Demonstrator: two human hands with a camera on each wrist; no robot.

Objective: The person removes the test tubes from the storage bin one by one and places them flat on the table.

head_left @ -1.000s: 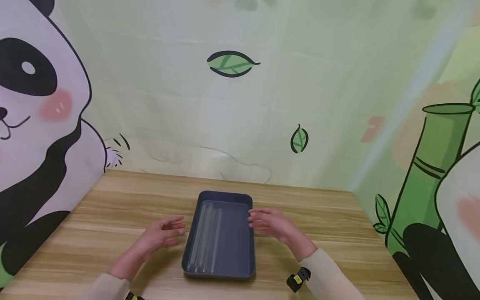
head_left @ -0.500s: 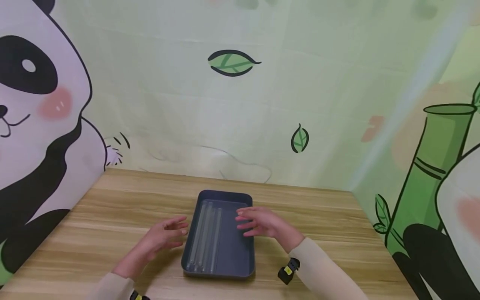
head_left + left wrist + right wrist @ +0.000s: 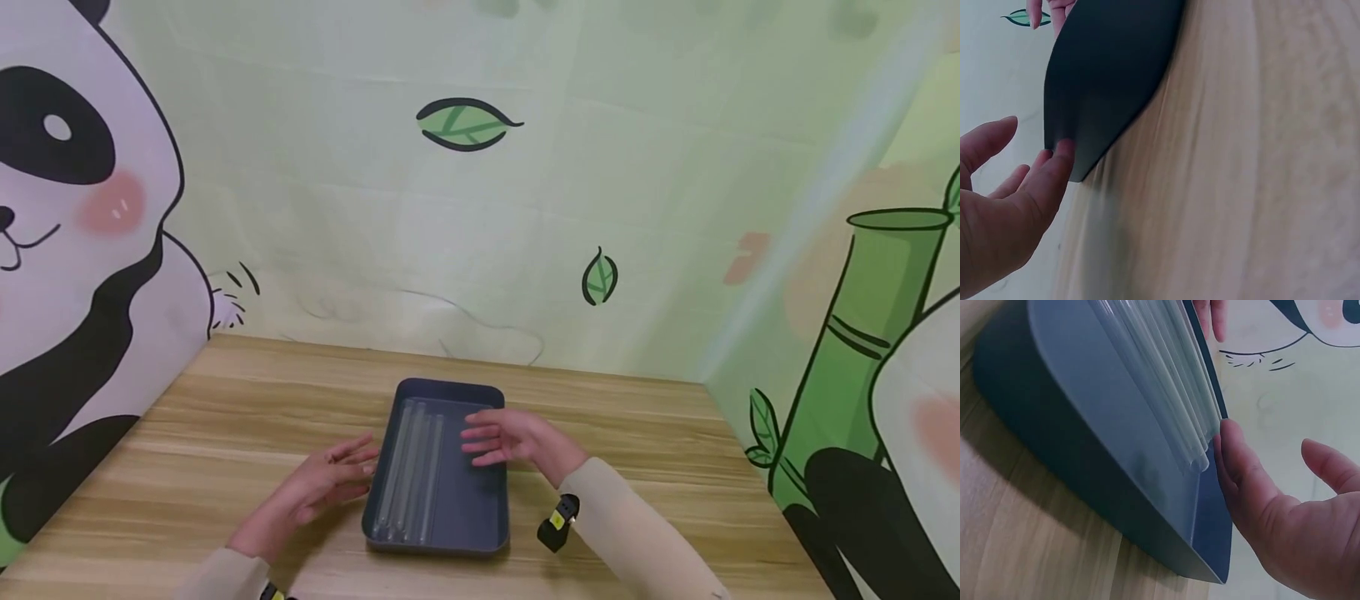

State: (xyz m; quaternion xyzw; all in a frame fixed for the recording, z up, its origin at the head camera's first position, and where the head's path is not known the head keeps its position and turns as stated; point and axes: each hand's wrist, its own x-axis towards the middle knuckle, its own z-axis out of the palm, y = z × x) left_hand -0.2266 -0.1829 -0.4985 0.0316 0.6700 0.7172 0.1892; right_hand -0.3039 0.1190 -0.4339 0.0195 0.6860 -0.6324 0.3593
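A dark blue rectangular tray (image 3: pixel 471 504) lies lengthwise on the wooden table. Several long, clear tubes (image 3: pixel 431 475) rest side by side along its left half, and their rounded far ends show in the right wrist view. Fingers loosely spread, my left hand (image 3: pixel 327 481) is beside the tray's left wall, its fingertips right at the rim. In the left wrist view, the fingers of that hand overlap a corner of the wall. My right hand (image 3: pixel 513 437) hovers over the tray's right half with relaxed fingers pointing toward the tubes. Neither hand holds anything.
Wood-grained tabletop (image 3: pixel 247 392) surrounds the tray. A pale green printed backdrop (image 3: pixel 337 208) with pandas, leaves and bamboo rises behind it and along both sides. A small black wrist device (image 3: pixel 557 522) hangs below the right sleeve.
My right hand has moved left, from the tray's right rim to above its right half. My left hand has shifted slightly right, closer to the left rim. Tray and tubes keep their places.
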